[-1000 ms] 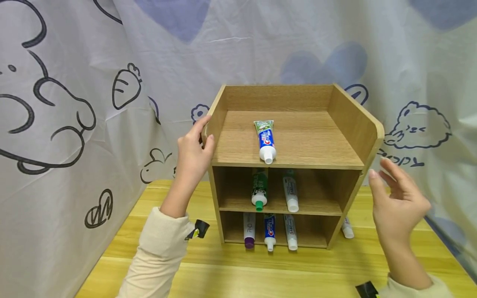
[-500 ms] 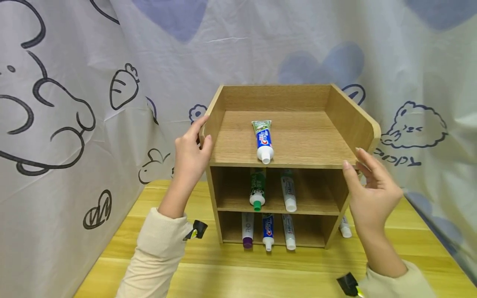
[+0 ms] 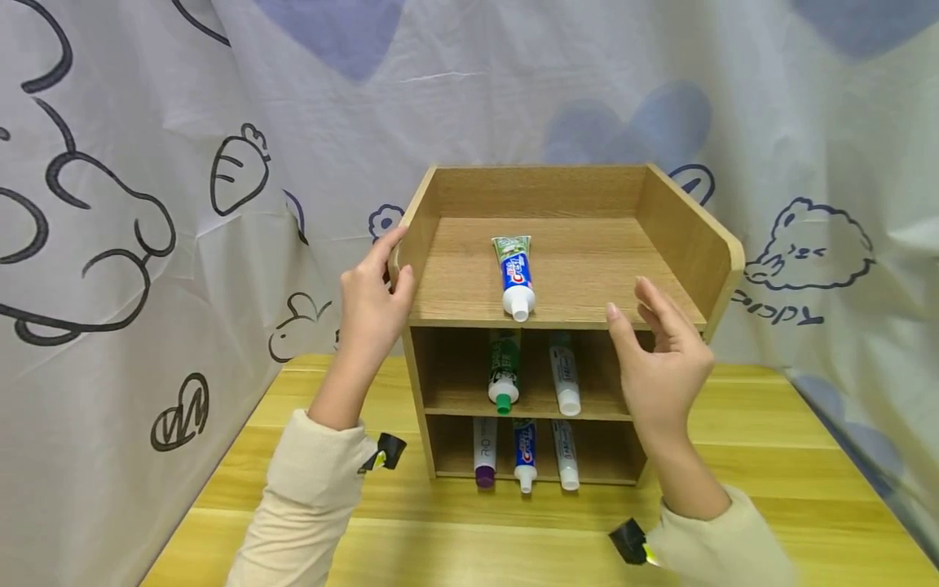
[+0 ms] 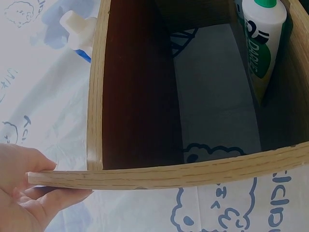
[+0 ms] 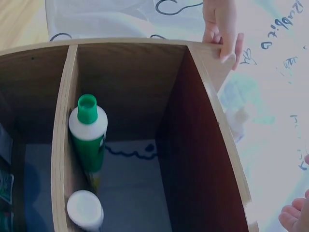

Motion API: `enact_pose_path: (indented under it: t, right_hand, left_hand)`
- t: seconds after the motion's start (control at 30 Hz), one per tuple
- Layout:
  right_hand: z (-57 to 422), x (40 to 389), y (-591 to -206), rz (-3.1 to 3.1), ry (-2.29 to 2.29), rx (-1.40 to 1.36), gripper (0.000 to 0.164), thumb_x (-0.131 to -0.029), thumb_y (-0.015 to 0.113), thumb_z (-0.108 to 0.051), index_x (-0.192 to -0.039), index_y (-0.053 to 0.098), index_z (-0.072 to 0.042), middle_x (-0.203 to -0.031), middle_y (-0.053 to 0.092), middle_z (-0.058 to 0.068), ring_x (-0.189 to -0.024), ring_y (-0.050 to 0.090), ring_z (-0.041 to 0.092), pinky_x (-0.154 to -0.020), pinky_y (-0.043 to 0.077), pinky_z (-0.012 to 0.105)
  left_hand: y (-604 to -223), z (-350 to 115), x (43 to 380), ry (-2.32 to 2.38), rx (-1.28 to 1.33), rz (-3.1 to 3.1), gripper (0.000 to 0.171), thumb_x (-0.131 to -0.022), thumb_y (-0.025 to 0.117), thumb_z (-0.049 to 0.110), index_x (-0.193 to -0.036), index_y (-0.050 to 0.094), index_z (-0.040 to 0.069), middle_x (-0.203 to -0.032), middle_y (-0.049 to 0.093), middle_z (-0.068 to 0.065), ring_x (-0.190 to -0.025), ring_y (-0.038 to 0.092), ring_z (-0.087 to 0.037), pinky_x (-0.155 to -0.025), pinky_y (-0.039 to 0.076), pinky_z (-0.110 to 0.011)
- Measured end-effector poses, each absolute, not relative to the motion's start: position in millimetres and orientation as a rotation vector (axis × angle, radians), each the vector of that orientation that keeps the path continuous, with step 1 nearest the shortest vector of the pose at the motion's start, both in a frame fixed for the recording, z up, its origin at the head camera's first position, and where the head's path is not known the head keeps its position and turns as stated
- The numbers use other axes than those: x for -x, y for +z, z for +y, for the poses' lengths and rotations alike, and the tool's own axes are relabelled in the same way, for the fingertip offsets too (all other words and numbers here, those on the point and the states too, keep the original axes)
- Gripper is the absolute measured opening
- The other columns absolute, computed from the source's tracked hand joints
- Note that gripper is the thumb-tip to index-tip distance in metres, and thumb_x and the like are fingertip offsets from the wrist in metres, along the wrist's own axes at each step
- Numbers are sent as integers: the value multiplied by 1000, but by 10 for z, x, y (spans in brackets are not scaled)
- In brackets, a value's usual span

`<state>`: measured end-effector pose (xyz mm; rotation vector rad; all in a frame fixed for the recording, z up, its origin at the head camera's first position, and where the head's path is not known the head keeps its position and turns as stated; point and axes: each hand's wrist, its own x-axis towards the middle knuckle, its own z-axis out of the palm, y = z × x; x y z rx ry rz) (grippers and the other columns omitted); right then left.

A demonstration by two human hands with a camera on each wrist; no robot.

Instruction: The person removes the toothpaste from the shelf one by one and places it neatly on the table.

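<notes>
My left hand [image 3: 370, 306] grips the front left side panel of a wooden shelf unit [image 3: 557, 193]; in the left wrist view the thumb and fingers [image 4: 58, 200] lie on either side of its edge. My right hand [image 3: 663, 375] holds nothing, thumb and fingers apart, in front of the shelf's right part. A blue, green and white Crest toothpaste tube [image 3: 517, 277] lies on the top board, cap forward. The middle shelf holds a green Darlie toothpaste tube [image 3: 504, 367] and a white toothpaste tube [image 3: 565, 375].
On the bottom shelf lie a white tube with a purple cap [image 3: 484, 448], a blue Crest tube [image 3: 525, 452] and another white tube [image 3: 566, 452]. The unit stands on a yellow wooden table [image 3: 455, 538]. A patterned white cloth [image 3: 469, 106] hangs behind and at the left.
My right hand has moved left, from beside the shelf's right panel to in front of it. The white tube on the table at right is hidden now. My left hand keeps its grip.
</notes>
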<state>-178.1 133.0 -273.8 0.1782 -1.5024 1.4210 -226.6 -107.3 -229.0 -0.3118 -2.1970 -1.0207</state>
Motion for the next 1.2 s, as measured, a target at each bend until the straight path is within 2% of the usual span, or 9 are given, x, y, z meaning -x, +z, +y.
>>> enact_pose_path:
  t: [0.23,0.47,0.63,0.7,0.77,0.87,0.93,1.1,1.2]
  right_hand:
    - [1126,1814,-2708,-1639,1328,-172,39,-76,71,-1,-113,63,7,-113,65,20,-105,61,18,-92,48,18]
    - [880,1918,-2676,-1721,1219,-248,43,-77,73,-8,-115,62,7,-117,63,21,-112,59,31,-96,48,37]
    - [739,1984,-2642,-1756,1219,-254,43,-76,73,-9,-115,61,8,-117,62,23,-115,57,32,-100,45,40]
    - [698,2021,-2648,-1764,1230,-256,43,-76,73,-8,-114,61,9,-117,62,24,-114,57,32,-92,51,39]
    - [664,2059,-2662,-1768,1248,-258,43,-76,73,-8,-114,61,9,-116,63,24,-107,61,31,-79,56,33]
    - [627,2118,-2698,-1769,1251,-263,44,-75,73,-8,-113,61,10,-112,64,24,-92,64,27,-59,52,17]
    - [613,2144,-2718,-1775,1247,-271,44,-75,73,-8,-113,61,10,-110,65,23,-86,64,26,-57,51,16]
    - [588,2179,-2748,-1810,1212,-271,45,-75,75,-10,-114,61,10,-109,65,23,-96,64,30,-74,57,36]
    - [569,2190,-2759,-1836,1173,-251,48,-74,76,-11,-113,61,11,-111,64,25,-102,62,33,-85,54,39]
  left_hand:
    - [-2294,-1062,2268,-1021,309,-2198,44,-87,51,1,-130,53,6,-63,55,-16,-44,30,-12,-41,28,-19]
    - [-2296,-1060,2274,-1030,313,-2192,44,-87,51,1,-130,53,6,-70,60,-19,-44,30,-12,-41,28,-18]
    - [-2301,-1064,2269,-1035,315,-2171,44,-86,52,0,-129,54,6,-77,64,-21,-44,30,-11,-40,27,-18]
    - [-2304,-1065,2270,-1030,312,-2177,44,-86,52,1,-129,54,7,-75,63,-21,-43,30,-11,-40,27,-18]
    - [-2306,-1064,2271,-1029,310,-2187,44,-87,52,1,-130,53,7,-75,63,-21,-42,29,-10,-39,27,-18]
    - [-2311,-1062,2271,-1022,308,-2199,44,-88,51,2,-131,52,8,-69,60,-19,-41,27,-9,-39,26,-18]
    - [-2318,-1061,2272,-1019,313,-2196,43,-88,51,2,-131,52,7,-66,58,-17,-41,26,-9,-39,26,-18]
    - [-2335,-1064,2281,-1007,321,-2175,43,-88,51,1,-130,52,6,-57,49,-12,-41,25,-9,-39,25,-19]
    - [-2342,-1064,2284,-1005,324,-2168,43,-88,51,1,-130,52,6,-55,46,-11,-41,26,-10,-39,25,-19]
